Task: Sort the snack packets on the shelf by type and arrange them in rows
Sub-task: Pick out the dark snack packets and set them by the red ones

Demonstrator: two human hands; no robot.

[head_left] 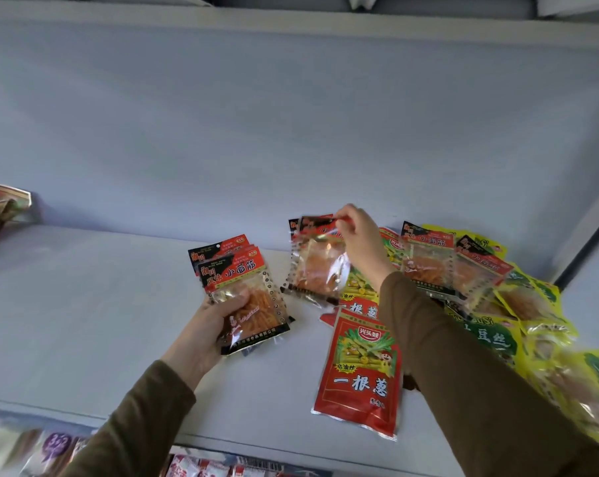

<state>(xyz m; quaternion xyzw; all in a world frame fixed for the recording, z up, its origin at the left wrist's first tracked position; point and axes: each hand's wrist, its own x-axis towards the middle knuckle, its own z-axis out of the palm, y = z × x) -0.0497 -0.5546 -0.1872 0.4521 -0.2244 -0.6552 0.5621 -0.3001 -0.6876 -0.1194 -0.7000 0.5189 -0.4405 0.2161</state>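
Note:
My left hand [215, 325] grips a small stack of red-and-black gluten-strip packets [243, 287] just above the white shelf [84, 304]. My right hand [356, 235] pinches the top edge of another red-and-black packet [317, 266], lifted off the pile near the back wall. Two more such packets [429, 263] lie further right. Red scallion-snack packets [360, 370] lie flat in the middle front. Yellow-green potato-strip packets [539, 321] spread over the right side.
A few packets [2, 208] sit at the far left of the shelf. A lower shelf with other packaged goods [50, 445] shows under the front edge. The shelf's right divider [587, 249] bounds the pile.

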